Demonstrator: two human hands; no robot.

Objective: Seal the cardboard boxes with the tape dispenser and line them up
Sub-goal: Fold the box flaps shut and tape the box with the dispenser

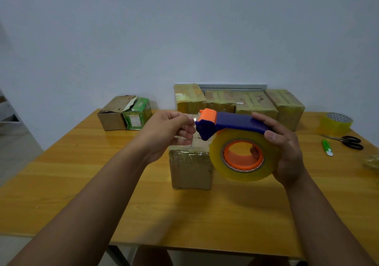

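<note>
My right hand [285, 149] grips a blue and orange tape dispenser [231, 122] with a large roll of clear yellowish tape [244, 175], held in the air over the table's middle. Just left of the dispenser's orange tip, my left hand [170, 130] pinches the loose end of the tape. Under both hands a cardboard box [190, 169] stands on the wooden table [82, 175], its top partly hidden. Several taped boxes [254, 103] stand in a row along the far edge. At the far left sit a brown box [112, 114] with an open flap and a green box [137, 114].
A spare roll of tape [335, 124] sits at the far right, with black scissors [348, 141] and a green utility knife [327, 147] in front of it. Crumpled tape [372, 162] lies at the right edge. A white wall rises behind the table.
</note>
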